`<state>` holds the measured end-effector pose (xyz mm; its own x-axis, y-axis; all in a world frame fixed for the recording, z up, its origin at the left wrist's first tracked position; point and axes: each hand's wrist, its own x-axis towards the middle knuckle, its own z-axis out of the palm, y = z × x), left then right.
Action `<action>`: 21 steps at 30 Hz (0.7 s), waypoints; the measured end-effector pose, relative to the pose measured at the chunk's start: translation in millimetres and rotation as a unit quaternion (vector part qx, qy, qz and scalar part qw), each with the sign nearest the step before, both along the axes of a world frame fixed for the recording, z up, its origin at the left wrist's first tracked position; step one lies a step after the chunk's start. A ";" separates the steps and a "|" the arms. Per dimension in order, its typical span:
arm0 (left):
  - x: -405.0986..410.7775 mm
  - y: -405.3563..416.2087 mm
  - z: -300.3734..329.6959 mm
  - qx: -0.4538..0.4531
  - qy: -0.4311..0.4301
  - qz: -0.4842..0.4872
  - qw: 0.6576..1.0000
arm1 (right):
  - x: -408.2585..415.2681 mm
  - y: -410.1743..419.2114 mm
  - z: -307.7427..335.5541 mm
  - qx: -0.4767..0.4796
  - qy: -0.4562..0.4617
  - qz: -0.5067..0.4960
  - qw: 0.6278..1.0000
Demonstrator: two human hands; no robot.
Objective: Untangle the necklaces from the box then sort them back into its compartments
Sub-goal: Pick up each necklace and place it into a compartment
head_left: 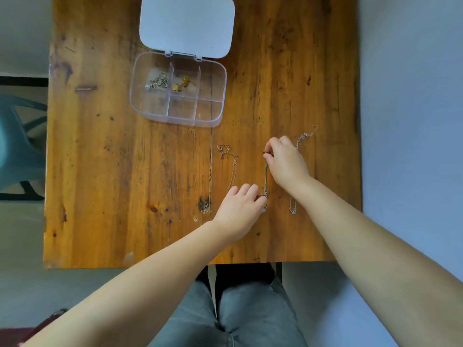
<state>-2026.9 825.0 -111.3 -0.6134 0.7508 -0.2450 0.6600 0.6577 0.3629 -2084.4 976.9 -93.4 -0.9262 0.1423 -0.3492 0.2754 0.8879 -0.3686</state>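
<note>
two hands pinching one necklace, two more necklaces beside, one box

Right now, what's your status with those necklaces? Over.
Both hands pinching middle necklace, stretched straight. Two more chains alongside. Box open. Nothing blocking.

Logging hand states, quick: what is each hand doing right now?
Left hand: closed on the near end of the middle necklace.
Right hand: pinching its far end.
</note>
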 end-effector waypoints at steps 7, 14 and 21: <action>-4.4 6.7 2.6 0.032 -0.034 0.078 0.996 | -3.5 13.8 14.5 -0.162 -0.077 -0.169 0.969; -21.2 23.9 9.7 0.070 -0.109 0.213 0.968 | -11.2 30.4 71.7 -0.522 -0.154 -0.234 0.805; -51.5 -3.4 48.3 0.237 -0.337 0.263 0.872 | -45.7 26.4 119.8 -0.669 -0.067 -0.230 0.703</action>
